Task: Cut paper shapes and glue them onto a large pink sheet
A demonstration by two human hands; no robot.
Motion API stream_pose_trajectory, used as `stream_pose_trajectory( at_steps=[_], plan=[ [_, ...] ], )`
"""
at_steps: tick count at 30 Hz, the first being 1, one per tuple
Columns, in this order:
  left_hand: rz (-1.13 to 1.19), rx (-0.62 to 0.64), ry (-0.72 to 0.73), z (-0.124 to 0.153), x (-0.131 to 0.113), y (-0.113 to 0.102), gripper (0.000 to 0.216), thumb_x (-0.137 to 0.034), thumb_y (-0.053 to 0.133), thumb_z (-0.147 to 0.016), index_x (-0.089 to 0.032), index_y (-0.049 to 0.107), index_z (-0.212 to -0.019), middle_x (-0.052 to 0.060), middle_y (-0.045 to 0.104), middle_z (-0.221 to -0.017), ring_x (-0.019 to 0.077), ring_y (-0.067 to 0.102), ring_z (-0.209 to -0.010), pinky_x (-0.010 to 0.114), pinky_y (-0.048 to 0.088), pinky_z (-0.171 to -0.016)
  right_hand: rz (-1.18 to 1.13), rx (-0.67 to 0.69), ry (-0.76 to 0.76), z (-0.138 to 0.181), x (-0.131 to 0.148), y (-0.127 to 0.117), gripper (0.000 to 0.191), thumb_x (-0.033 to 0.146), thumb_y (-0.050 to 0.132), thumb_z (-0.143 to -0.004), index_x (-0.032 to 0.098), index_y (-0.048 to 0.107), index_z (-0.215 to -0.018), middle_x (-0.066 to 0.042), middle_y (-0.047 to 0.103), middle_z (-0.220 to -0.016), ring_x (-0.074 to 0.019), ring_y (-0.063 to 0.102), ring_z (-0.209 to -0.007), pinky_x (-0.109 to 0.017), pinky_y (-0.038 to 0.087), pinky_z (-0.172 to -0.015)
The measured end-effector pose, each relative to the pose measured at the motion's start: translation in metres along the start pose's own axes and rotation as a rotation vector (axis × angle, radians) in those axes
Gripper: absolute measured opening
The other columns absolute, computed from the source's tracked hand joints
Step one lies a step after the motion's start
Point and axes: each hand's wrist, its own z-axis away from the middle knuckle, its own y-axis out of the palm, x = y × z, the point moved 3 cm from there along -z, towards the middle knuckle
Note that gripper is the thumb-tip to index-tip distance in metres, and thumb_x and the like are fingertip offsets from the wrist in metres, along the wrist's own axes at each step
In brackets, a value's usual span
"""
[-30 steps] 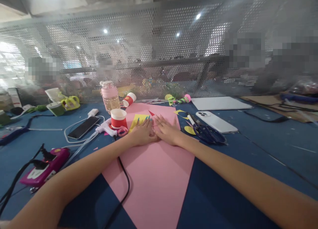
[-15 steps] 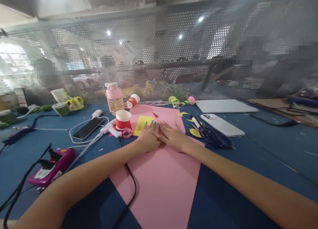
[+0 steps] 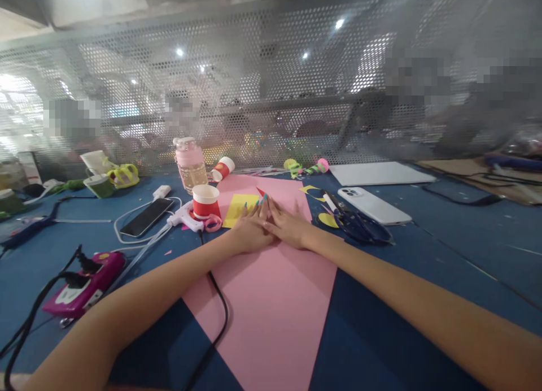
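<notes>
Both arms reach forward over a large pink paper sheet (image 3: pixel 271 312) on the blue table (image 3: pixel 423 278). My left hand (image 3: pixel 250 228) lies flat on the sheet, fingers stretched out, its tips beside a yellow paper square (image 3: pixel 237 208). My right hand (image 3: pixel 286 224) lies flat right next to it, fingers stretched out and touching the left hand's fingers. A small red paper scrap (image 3: pixel 259 191) sits just beyond the fingertips. Neither hand holds anything.
A red and white paper cup (image 3: pixel 205 201), white glue gun (image 3: pixel 184 216), dark phone (image 3: pixel 145 217) and pink bottle (image 3: pixel 189 164) stand left of the hands. Scissors (image 3: pixel 355 226), a white phone (image 3: pixel 374 205) and a laptop (image 3: pixel 381 173) lie right. A pink device (image 3: pixel 82 285) with black cables sits near left. Perforated metal screen behind.
The hands stay flat on the pink sheet and have drawn closer together, fingers now touching. The view shifted slightly with my head.
</notes>
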Motion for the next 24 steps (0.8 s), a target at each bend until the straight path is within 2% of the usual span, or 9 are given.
stream_pose_trajectory(
  at_steps=[4, 8, 14, 17, 19, 22, 24],
  plan=[
    [-0.029, -0.044, 0.041, 0.0, 0.001, 0.002, 0.079, -0.039, 0.044, -0.074, -0.01, 0.014, -0.141, 0.016, 0.023, -0.147, 0.0304, 0.023, -0.135, 0.054, 0.013, -0.108, 0.004, -0.051, -0.059, 0.003, 0.002, -0.002, 0.074, 0.056, 0.01, -0.088, 0.008, 0.007, -0.144, -0.019, 0.012, -0.148, -0.0276, 0.015, -0.136, -0.064, -0.005, -0.102],
    [-0.044, -0.079, 0.058, -0.001, 0.003, 0.005, 0.081, -0.036, 0.044, -0.073, -0.006, 0.011, -0.141, 0.019, 0.027, -0.145, 0.0301, 0.026, -0.133, 0.052, 0.016, -0.108, 0.03, -0.124, -0.112, 0.006, 0.005, -0.004, 0.075, 0.056, 0.007, -0.088, 0.004, 0.014, -0.142, -0.023, 0.024, -0.144, -0.0282, 0.026, -0.133, -0.061, -0.006, -0.104],
    [-0.009, -0.078, 0.068, 0.003, -0.005, -0.001, 0.083, -0.033, 0.045, -0.073, -0.003, 0.007, -0.14, 0.02, 0.039, -0.139, 0.028, 0.035, -0.129, 0.048, 0.016, -0.109, 0.084, -0.138, -0.167, 0.01, 0.009, -0.006, 0.079, 0.052, 0.005, -0.09, -0.008, 0.026, -0.135, -0.029, 0.036, -0.136, -0.0286, 0.033, -0.13, -0.053, 0.004, -0.108],
    [0.033, -0.087, 0.059, 0.006, -0.008, -0.003, 0.088, -0.032, 0.049, -0.07, -0.004, 0.004, -0.14, 0.02, 0.043, -0.136, 0.0287, 0.042, -0.124, 0.046, 0.023, -0.107, 0.089, -0.135, -0.224, 0.01, 0.01, -0.006, 0.081, 0.053, 0.004, -0.09, -0.009, 0.031, -0.133, -0.03, 0.04, -0.133, -0.0289, 0.036, -0.128, -0.049, 0.009, -0.109],
    [0.057, -0.094, 0.035, 0.006, -0.006, -0.002, 0.09, -0.033, 0.05, -0.069, -0.005, 0.003, -0.141, 0.02, 0.037, -0.14, 0.0289, 0.04, -0.126, 0.046, 0.024, -0.107, 0.075, -0.153, -0.238, 0.01, 0.01, -0.006, 0.082, 0.055, 0.005, -0.089, -0.01, 0.029, -0.134, -0.03, 0.043, -0.13, -0.0296, 0.037, -0.127, -0.048, 0.012, -0.108],
    [0.072, -0.101, 0.009, 0.005, 0.0, 0.001, 0.092, -0.036, 0.05, -0.068, -0.005, 0.002, -0.14, 0.02, 0.016, -0.148, 0.0283, 0.021, -0.136, 0.048, 0.015, -0.11, 0.036, -0.174, -0.199, 0.009, 0.007, -0.003, 0.083, 0.059, 0.009, -0.088, -0.006, 0.02, -0.138, -0.026, 0.044, -0.132, -0.0311, 0.037, -0.127, -0.051, 0.019, -0.105],
    [0.073, -0.076, 0.012, 0.004, 0.002, 0.002, 0.091, -0.038, 0.049, -0.07, -0.005, 0.003, -0.14, 0.019, 0.012, -0.149, 0.027, 0.014, -0.137, 0.048, 0.013, -0.111, 0.012, -0.172, -0.165, 0.008, 0.005, -0.001, 0.082, 0.061, 0.012, -0.087, -0.001, 0.018, -0.141, -0.023, 0.042, -0.135, -0.0324, 0.034, -0.128, -0.053, 0.023, -0.102]
  ],
)
